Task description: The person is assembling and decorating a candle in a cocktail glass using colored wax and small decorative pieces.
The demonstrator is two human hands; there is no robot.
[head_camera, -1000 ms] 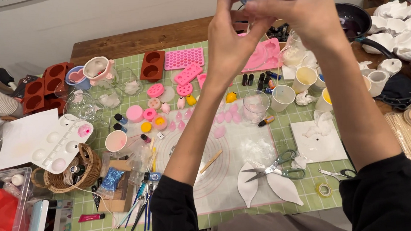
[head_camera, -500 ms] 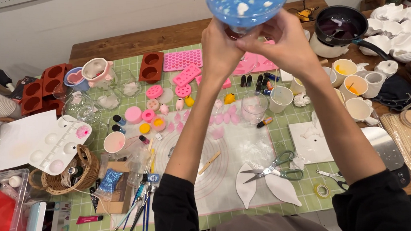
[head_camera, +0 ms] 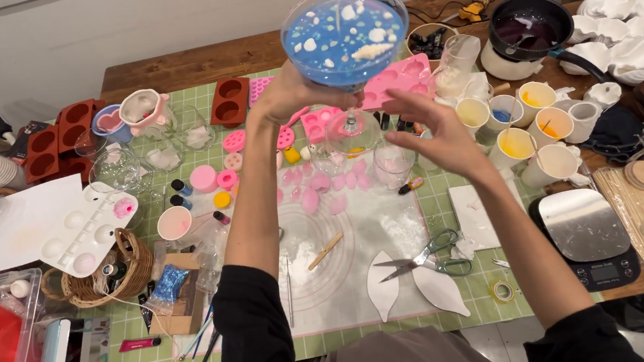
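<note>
I hold up a stemmed glass [head_camera: 344, 32] filled with blue gel dotted with white shell-like bits, above the back of the table. My left hand [head_camera: 286, 93] grips it from the left, fingers under the bowl by the stem. My right hand [head_camera: 434, 128] hovers just right of the glass's round foot [head_camera: 353, 130], fingers spread, with nothing in it. Whether it touches the foot I cannot tell. Below lies a clear work mat [head_camera: 343, 256] with pink cast pieces [head_camera: 315, 197].
Scissors [head_camera: 427, 257] and white cut-out shapes [head_camera: 415, 292] lie near the front. A scale [head_camera: 587, 237], cups of yellow liquid [head_camera: 520, 144] and a black pot [head_camera: 528, 31] stand at the right. Red moulds [head_camera: 50, 137], a white palette [head_camera: 85, 230] and a basket [head_camera: 107, 278] sit left.
The glass has come down from close to the camera and tipped so its blue top shows. My right hand has let go of it and dropped beside the foot.
</note>
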